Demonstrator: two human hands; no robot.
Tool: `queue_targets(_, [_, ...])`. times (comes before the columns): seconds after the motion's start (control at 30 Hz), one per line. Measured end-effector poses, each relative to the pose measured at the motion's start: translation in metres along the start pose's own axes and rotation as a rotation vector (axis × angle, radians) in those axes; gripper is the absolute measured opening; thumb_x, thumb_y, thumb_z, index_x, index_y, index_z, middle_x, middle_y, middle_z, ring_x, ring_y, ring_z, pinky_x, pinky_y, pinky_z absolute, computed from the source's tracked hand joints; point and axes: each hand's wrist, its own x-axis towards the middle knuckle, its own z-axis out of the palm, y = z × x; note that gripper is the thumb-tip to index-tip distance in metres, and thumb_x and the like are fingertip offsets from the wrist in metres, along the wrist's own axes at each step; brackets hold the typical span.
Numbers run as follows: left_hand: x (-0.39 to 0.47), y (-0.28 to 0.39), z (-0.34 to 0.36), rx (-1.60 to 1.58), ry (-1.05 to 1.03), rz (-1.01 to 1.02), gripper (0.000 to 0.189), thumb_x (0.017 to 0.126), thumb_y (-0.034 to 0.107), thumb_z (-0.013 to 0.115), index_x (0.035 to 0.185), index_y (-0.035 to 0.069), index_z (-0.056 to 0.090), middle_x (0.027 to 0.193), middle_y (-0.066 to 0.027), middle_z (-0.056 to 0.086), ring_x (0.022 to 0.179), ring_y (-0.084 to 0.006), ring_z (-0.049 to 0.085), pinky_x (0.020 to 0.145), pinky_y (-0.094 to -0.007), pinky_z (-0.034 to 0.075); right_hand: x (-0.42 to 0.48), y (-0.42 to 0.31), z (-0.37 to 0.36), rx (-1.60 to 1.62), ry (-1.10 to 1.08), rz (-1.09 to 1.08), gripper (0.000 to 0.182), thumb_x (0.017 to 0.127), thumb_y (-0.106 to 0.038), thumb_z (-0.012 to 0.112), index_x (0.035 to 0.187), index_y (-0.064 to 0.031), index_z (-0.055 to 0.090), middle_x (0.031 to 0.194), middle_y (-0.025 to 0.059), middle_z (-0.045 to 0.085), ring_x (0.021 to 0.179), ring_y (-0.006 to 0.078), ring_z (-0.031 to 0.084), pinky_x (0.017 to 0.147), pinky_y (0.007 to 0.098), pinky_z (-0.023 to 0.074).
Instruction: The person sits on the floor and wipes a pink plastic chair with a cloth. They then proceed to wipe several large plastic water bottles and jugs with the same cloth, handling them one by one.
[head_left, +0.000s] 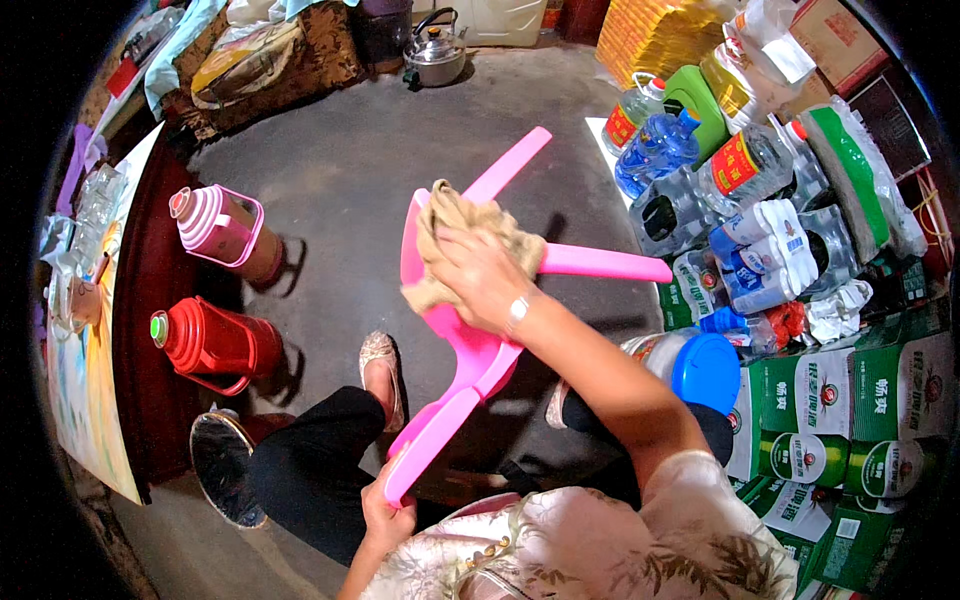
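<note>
A pink plastic stool or small chair (469, 360) is tipped over in front of my body, its legs pointing outward. My left hand (388, 499) grips the end of its nearest leg. My right hand (480, 281), with a watch or band at the wrist, presses a crumpled tan cloth (450, 214) against the pink plastic. The cloth hides part of the middle, and the fingers look slightly blurred. Two more legs stick out beyond the cloth, up and to the right.
On the left stand a pink thermos flask (232, 232), a red thermos flask (217, 337) and a round bin (225, 469), beside a dark cabinet (154, 300). A kettle (436, 56) sits on the floor ahead. Bottles (660, 150), a blue-lidded tub (705, 371) and green cartons (802, 390) crowd the right.
</note>
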Motion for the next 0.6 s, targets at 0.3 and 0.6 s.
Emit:
queue_targets(0.3, [0.037, 0.031, -0.006, 0.136, 0.089, 0.119, 0.058, 0.057, -0.012, 0.039, 0.112, -0.004, 0.054, 0.101, -0.0203, 0.062, 0.099, -0.0291, 0.061, 0.087, -0.0319, 0.044, -0.128, 0.065, -0.068, -0.121, 0.222, 0.426, 0.031, 0.057, 0.001, 0.055, 0.086, -0.0054, 0.062, 0.102, 0.0154, 0.058, 0.099, 0.0379, 0.05, 0.094, 0.0438, 0.0366])
queue_targets(0.6, [0.212, 0.113, -0.114, 0.273, 0.385, 0.536, 0.043, 0.061, -0.018, 0.042, 0.096, -0.003, 0.062, 0.083, -0.0056, 0.064, 0.077, -0.0143, 0.061, 0.066, -0.027, 0.051, -0.104, 0.068, -0.139, 1.018, 0.953, 0.812, 0.026, 0.075, 0.0, 0.063, 0.101, 0.0035, 0.06, 0.092, 0.0058, 0.064, 0.079, 0.0127, 0.06, 0.071, 0.0258, 0.0477])
